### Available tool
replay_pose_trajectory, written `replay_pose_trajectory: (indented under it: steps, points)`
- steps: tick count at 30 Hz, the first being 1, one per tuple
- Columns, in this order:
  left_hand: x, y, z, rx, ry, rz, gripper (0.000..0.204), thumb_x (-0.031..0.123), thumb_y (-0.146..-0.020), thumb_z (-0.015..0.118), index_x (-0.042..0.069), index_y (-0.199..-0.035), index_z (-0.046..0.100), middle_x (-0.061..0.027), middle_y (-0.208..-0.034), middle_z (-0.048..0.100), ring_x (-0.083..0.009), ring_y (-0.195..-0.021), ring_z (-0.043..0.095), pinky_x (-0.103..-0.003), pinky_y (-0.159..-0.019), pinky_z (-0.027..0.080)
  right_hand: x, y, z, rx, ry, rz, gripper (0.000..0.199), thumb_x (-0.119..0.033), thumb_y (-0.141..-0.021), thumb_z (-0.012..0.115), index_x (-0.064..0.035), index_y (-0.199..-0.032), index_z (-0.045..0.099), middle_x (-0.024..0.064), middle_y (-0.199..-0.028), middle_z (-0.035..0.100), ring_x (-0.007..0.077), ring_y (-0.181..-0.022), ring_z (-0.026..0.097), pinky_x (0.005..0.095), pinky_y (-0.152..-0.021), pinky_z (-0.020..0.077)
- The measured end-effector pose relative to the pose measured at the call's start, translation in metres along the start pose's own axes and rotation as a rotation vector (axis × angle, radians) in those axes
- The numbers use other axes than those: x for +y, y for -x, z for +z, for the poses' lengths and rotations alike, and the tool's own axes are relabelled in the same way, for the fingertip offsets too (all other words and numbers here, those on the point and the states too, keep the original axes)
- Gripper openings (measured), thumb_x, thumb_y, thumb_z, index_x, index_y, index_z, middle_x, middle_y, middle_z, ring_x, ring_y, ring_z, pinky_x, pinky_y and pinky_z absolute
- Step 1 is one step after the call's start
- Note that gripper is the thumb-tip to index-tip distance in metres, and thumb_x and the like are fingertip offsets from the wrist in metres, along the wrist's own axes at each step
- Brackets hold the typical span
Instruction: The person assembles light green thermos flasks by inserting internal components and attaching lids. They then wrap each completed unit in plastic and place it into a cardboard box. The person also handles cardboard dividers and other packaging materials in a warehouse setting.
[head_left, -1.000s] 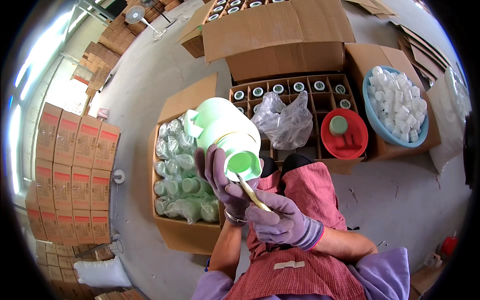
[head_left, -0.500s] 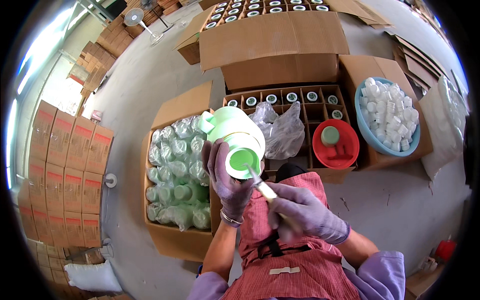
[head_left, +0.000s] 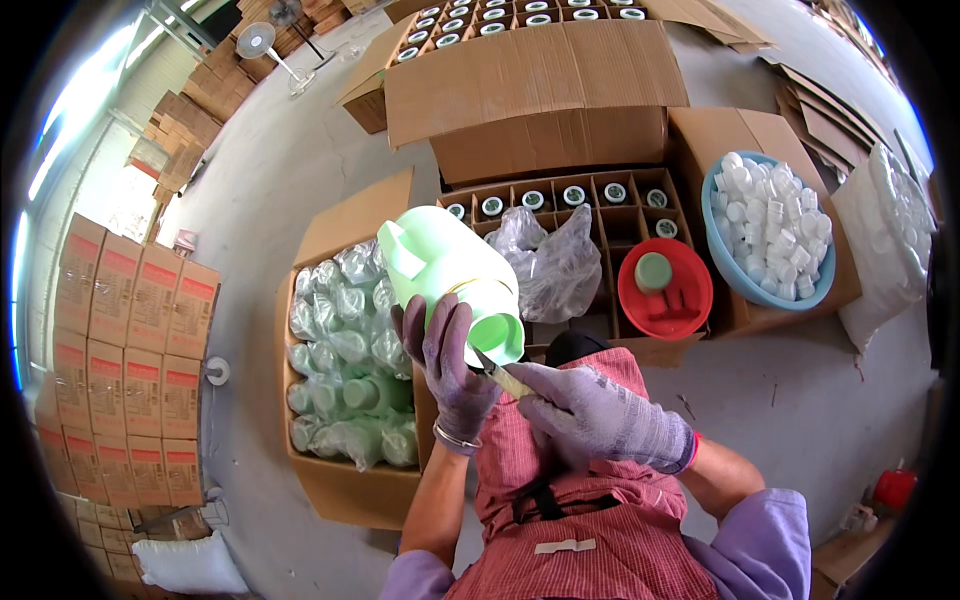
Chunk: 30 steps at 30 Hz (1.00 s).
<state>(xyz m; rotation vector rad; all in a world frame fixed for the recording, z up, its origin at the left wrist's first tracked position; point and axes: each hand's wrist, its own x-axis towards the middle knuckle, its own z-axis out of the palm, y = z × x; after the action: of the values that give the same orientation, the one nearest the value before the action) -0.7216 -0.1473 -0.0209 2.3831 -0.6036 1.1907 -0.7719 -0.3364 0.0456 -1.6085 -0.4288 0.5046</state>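
A pale green plastic jug (head_left: pixel 440 255) with a side handle lies tilted over my lap, its round mouth facing me. My left hand (head_left: pixel 445 365), in a purple-grey glove, is closed around its neck from the left and below. My right hand (head_left: pixel 605 415), gloved alike, grips a knife (head_left: pixel 508 380) with a light handle. The blade rests against the lower rim of the jug's mouth. To the left of the jug stands an open carton (head_left: pixel 345 490) packed with pale green jugs in clear plastic bags (head_left: pixel 350 345).
A divided carton (head_left: pixel 650 155) with capped containers and a crumpled clear bag (head_left: pixel 555 265) stands ahead. A red basin (head_left: pixel 665 320) holds a green cup (head_left: pixel 653 272). Right of it, a blue basin (head_left: pixel 740 275) is heaped with white caps (head_left: pixel 775 225). Stacked cartons (head_left: pixel 140 350) line the left.
The jug has tipped and turned a little, its mouth now angled further to the right. The knife has moved from inside the mouth down to its lower rim.
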Motion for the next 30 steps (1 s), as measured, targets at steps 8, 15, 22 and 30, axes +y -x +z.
replay_pose_trajectory:
  steps: [8, 15, 22, 30]
  points:
    - [-0.008, -0.004, -0.008, 0.102, 0.592, -0.637, 0.075, 0.003, -0.074, 0.072, 0.006, -0.142, 0.039, -0.0121, -0.142, 0.043, -0.0272, -0.13, 0.042, -0.044, -0.107, 0.039, 0.063, 0.008, -0.059, 0.492, -0.082, 0.302, 0.051, -0.015, -0.088, 0.053, -0.0093, -0.138, 0.049, 0.0074, -0.064, 0.06, 0.0121, -0.048, 0.055, 0.0304, -0.051, 0.0498]
    - [-0.018, 0.033, -0.013, 0.529, 1.931, -1.115, 0.051, 0.028, -0.099, 0.045, 0.004, -0.144, 0.036, -0.0129, -0.146, 0.04, -0.0281, -0.132, 0.041, -0.047, -0.113, 0.029, 0.257, -0.002, -0.138, 0.757, 0.662, 0.495, 0.053, -0.034, -0.088, 0.059, -0.0083, -0.134, 0.05, 0.0311, -0.124, 0.053, 0.0461, -0.109, 0.054, 0.0471, -0.095, 0.0454]
    - [0.017, 0.167, -0.07, -0.671, 1.057, -1.333, 0.068, 0.027, -0.084, 0.067, 0.0, -0.139, 0.038, -0.0151, -0.135, 0.05, -0.0283, -0.114, 0.058, -0.038, -0.095, 0.049, 0.121, -0.016, -0.057, 0.679, -0.324, -0.138, 0.027, -0.019, -0.093, 0.053, 0.0003, -0.109, 0.064, 0.0104, -0.109, 0.062, 0.0225, -0.104, 0.058, 0.0341, -0.104, 0.037]
    - [0.007, 0.069, -0.032, -0.498, 1.133, -1.235, 0.053, 0.039, -0.103, 0.038, -0.002, -0.134, 0.048, -0.0115, -0.128, 0.055, -0.0214, -0.116, 0.053, -0.034, -0.102, 0.04, 0.132, -0.018, -0.008, 0.201, 0.355, -0.605, 0.035, -0.036, -0.079, 0.074, -0.0078, -0.097, 0.066, 0.0069, -0.095, 0.06, 0.0256, -0.095, 0.058, 0.0544, -0.104, 0.0307]
